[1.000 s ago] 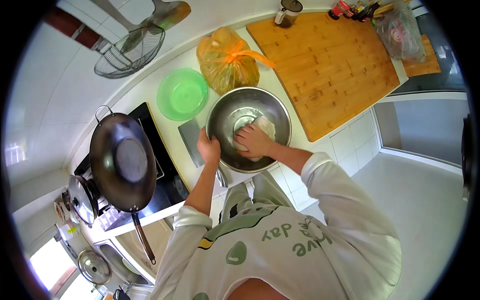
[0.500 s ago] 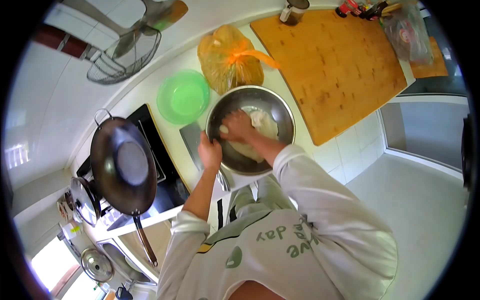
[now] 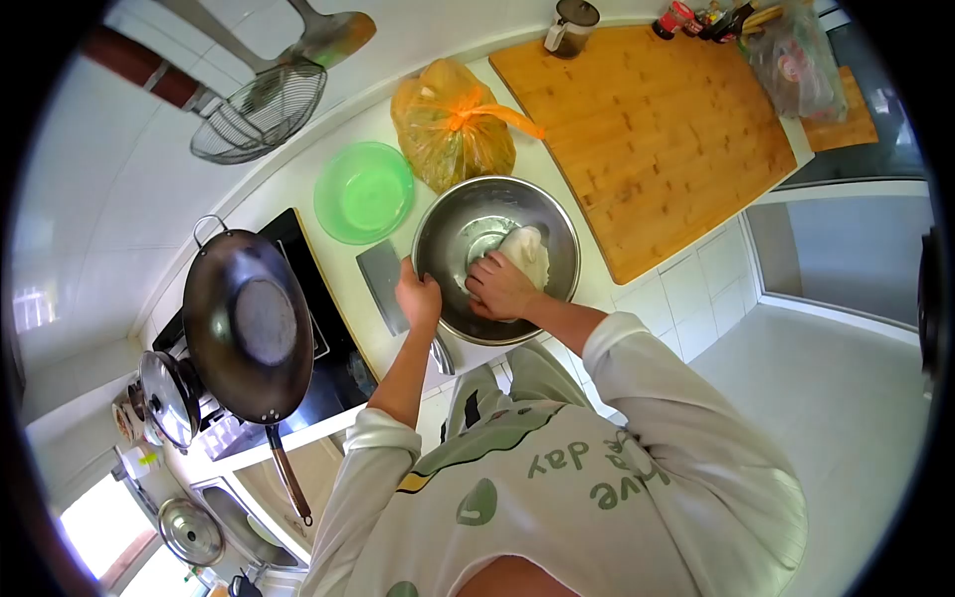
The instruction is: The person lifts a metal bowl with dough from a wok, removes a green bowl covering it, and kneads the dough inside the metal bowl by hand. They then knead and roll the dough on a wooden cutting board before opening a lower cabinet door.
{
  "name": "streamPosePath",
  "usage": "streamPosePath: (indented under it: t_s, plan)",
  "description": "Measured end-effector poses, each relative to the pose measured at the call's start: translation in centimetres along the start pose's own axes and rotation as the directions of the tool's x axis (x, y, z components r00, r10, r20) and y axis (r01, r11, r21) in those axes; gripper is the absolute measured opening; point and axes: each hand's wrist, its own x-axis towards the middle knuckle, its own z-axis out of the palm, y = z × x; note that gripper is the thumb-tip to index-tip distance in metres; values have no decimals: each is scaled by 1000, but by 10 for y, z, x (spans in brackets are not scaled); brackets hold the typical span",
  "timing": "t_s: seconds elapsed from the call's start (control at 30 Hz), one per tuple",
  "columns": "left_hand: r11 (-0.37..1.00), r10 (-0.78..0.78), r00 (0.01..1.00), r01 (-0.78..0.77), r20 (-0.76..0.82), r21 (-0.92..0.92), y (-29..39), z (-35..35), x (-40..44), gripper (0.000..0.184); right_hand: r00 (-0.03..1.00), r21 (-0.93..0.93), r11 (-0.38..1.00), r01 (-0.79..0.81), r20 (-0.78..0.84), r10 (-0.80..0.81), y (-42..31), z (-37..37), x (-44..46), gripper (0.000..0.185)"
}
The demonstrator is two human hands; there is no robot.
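White desk (image 3: pixel 360 301), front edge: left hand (image 3: pixel 419 296) clasps the bowl (image 3: pixel 450 234) by its rim; inside, right hand (image 3: pixel 500 287), drawn nearer that edge, half-curls its fingers over dough (image 3: pixel 529 254) now bunched tighter, grip hidden

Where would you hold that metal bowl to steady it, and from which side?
Probably the rim of the metal bowl, from the left, where the left hand holds it: the thin edge circles an open, upright bowl, and the right hand is inside on the dough.
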Motion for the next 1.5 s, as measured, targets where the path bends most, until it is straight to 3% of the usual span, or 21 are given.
streamPosePath:
  t_s: [0.13, 0.2, 0.3, 0.5, 0.63, 0.7, 0.73, 0.8, 0.83, 0.87, 0.9, 0.93, 0.97, 1.0, 1.1, 1.17, 1.3, 1.37, 1.4, 1.43, 1.5]
  plan:
    - [997, 34, 999, -35, -12, -70, -13, 7, 4, 30, 992, 105, 994, -32, 122, 19, 17, 31, 15, 24]
    - [998, 69, 997, -68, -36, 19, -12, 8, 7, 30, 979, 137, 986, -93, 194, 65, 21, 42, 31, 24]
    - [1000, 18, 1000, -19, -21, -22, -12, 9, 15, 28, 959, 115, 984, -133, 266, 99, 28, 52, 54, 30]
    - [1000, 18, 1000, -18, -16, 12, -8, 5, 15, 27, 957, 69, 986, -149, 261, 126, 33, 79, 60, 24]
    - [997, -11, 982, 26, -189, 74, -39, 19, -34, 24, 953, 124, 992, 20, 297, -56, 23, 57, 50, 24]
    - [952, -53, 993, 19, -103, -305, -44, 14, -73, 33, 981, 484, 872, -69, 193, -29, 20, 45, 30, 28]
    - [935, -323, 946, 324, 31, -143, -28, -8, -74, 47, 981, 481, 875, -61, 192, -38, 23, 28, 26, 28]
    - [958, -239, 970, 243, 44, -152, -30, -22, -37, 47, 931, 307, 887, -345, -9, 365, 34, -16, 28, 34]
    - [977, -143, 988, 152, 65, -149, -27, -23, -17, 49, 934, 300, 892, -339, -9, 358, 39, -19, 24, 34]
    - [976, -138, 989, 146, 61, -159, -21, -20, -4, 49, 858, 189, 839, -510, 48, 511, 45, -18, 22, 39]
    - [997, -25, 993, 33, 113, -69, -12, -17, 9, 47, 753, 66, 750, -658, 79, 653, 50, -15, 20, 44]
    - [996, 82, 982, -86, 172, 16, -6, -15, 19, 45, 700, 40, 703, -710, 147, 699, 51, 0, 21, 50]
    - [996, 84, 983, -86, 166, 6, -5, -9, 24, 45, 704, 33, 708, -705, 144, 695, 53, 23, 20, 50]
    - [994, 111, 987, -108, 113, -33, -9, 0, 24, 42, 713, 264, 668, -696, 149, 685, 52, 47, 15, 49]
    - [992, 73, 997, -70, 24, -107, -10, -3, 8, 38, 785, 563, 647, -514, 6, 619, 19, 54, -5, 39]
    - [988, 9, 1000, -10, -4, -154, -13, -6, 2, 36, 938, 65, 936, -347, 36, 345, -24, 2, -16, 28]
    - [995, 71, 997, -71, -7, -69, -22, -2, 8, 40, 879, 73, 876, -476, 37, 475, 3, 1, -49, 24]
    - [998, 63, 998, -63, 1, -2, -24, 3, 8, 43, 919, -270, 891, -366, 47, 392, 8, -37, -2, 23]
    - [995, 88, 996, -87, -6, 45, -26, 4, 7, 43, 856, -185, 845, -501, 34, 515, 14, -24, 12, 23]
    - [989, 115, 993, -114, -12, 95, -27, 1, 10, 44, 859, -183, 848, -498, 33, 511, 7, -35, 19, 23]
    - [992, 114, 993, -113, -14, 58, -26, -3, 7, 42, 990, -70, 990, -119, 67, 123, -18, -53, 18, 23]
